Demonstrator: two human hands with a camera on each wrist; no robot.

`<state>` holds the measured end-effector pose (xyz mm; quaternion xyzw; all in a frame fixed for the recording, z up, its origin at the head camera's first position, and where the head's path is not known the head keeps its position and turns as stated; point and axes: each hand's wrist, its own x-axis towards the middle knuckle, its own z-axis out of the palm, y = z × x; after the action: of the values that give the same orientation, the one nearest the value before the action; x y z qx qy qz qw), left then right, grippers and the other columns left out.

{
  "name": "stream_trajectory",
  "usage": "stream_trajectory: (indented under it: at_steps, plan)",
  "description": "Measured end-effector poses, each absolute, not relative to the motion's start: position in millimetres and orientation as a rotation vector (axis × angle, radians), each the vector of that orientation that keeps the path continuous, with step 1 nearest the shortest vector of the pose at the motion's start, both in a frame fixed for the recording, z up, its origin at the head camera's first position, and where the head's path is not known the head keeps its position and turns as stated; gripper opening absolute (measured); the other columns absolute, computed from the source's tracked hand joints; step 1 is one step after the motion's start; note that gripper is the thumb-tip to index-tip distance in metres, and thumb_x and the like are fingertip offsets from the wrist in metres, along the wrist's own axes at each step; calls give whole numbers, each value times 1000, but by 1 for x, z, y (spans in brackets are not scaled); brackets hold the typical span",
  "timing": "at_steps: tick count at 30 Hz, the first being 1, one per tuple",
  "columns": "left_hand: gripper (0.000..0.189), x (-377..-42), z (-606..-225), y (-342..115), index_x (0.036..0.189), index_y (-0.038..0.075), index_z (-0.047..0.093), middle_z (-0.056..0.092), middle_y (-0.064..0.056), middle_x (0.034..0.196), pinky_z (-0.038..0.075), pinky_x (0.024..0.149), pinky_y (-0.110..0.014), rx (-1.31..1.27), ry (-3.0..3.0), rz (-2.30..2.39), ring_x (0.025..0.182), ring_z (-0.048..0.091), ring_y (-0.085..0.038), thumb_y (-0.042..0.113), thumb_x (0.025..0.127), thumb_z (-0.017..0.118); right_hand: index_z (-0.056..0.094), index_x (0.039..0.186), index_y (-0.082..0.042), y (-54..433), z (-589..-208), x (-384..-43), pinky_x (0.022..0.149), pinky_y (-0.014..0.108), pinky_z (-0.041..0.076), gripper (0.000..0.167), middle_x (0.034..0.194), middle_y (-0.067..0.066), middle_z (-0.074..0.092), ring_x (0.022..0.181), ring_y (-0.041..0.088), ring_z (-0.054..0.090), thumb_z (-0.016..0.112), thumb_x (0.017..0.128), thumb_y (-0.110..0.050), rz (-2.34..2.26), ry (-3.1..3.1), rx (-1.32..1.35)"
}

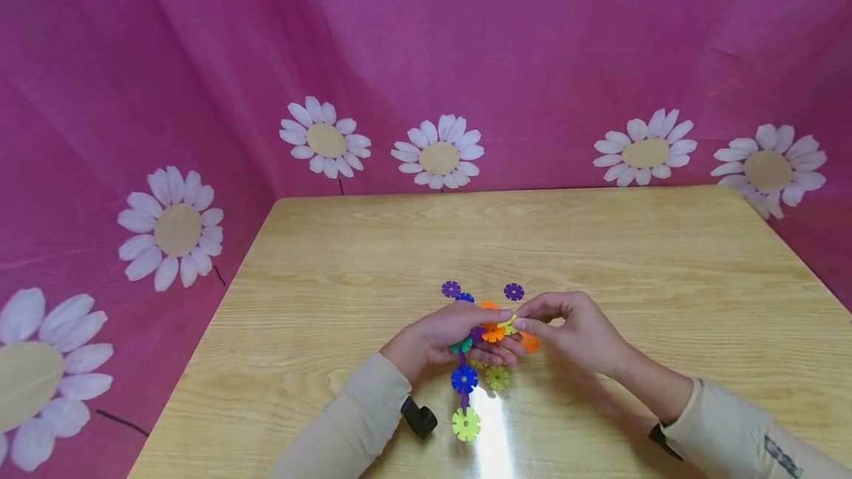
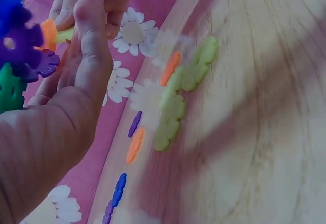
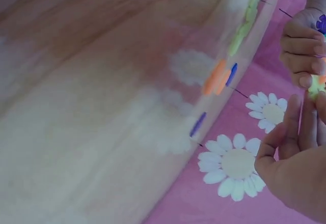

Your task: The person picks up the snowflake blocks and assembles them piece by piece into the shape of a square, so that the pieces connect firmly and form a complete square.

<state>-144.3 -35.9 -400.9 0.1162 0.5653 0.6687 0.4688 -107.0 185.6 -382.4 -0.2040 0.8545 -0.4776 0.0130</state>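
My left hand (image 1: 433, 333) grips a chain of interlocking plastic flower discs, its thumb over an orange disc (image 1: 494, 333). From that hand the chain hangs toward me through a green disc (image 1: 459, 347), a blue disc (image 1: 464, 379) and a yellow-green disc (image 1: 466, 425) at the near end. Purple discs (image 2: 23, 42) link parts of it in the left wrist view. Thumb and fingertips of my right hand (image 1: 589, 335) pinch another yellow-green disc (image 1: 509, 326) at the orange one's edge. The fingers partly cover where these two meet.
Loose discs lie on the wooden table (image 1: 333, 301) around the hands: a purple one (image 1: 451, 289) and a blue one (image 1: 465, 297) behind, another purple disc (image 1: 514, 291), an orange disc (image 1: 530, 342) and a yellow-green disc (image 1: 497, 378). A pink cloth (image 1: 519, 58) with printed daisies borders the table.
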Motion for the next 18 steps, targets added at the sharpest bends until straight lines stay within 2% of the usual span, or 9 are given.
stream_trajectory:
  at_steps: [5, 11, 18]
  plan:
    - [55, -145, -401, -38, 123, -12, 63, 77, -15, 99, 62, 75, -25, 266, 1399, 1634, 82, 76, -16, 38, 100, 58, 77, 103, -16, 193, -375, -109, 66, 25, 55, 13, 90, -6, 75, 79, 9, 65, 70, 95, -24, -1377, 2686, -713]
    - [52, -145, -396, -42, 114, -10, 68, 77, -12, 95, 62, 75, -26, 254, 1440, 1613, 82, 76, -16, 39, 99, 61, 76, 112, -9, 213, -381, -118, 55, 19, 41, 28, 81, -5, 57, 68, 6, 45, 75, 90, -27, -930, 2784, -812]
    - [52, -142, -393, -45, 114, -9, 69, 77, -16, 100, 62, 77, -28, 228, 1471, 1596, 83, 76, -16, 40, 99, 59, 75, 117, -13, 219, -406, -120, 57, 18, 40, 41, 89, -5, 55, 73, 6, 44, 78, 86, -38, -744, 2772, -898]
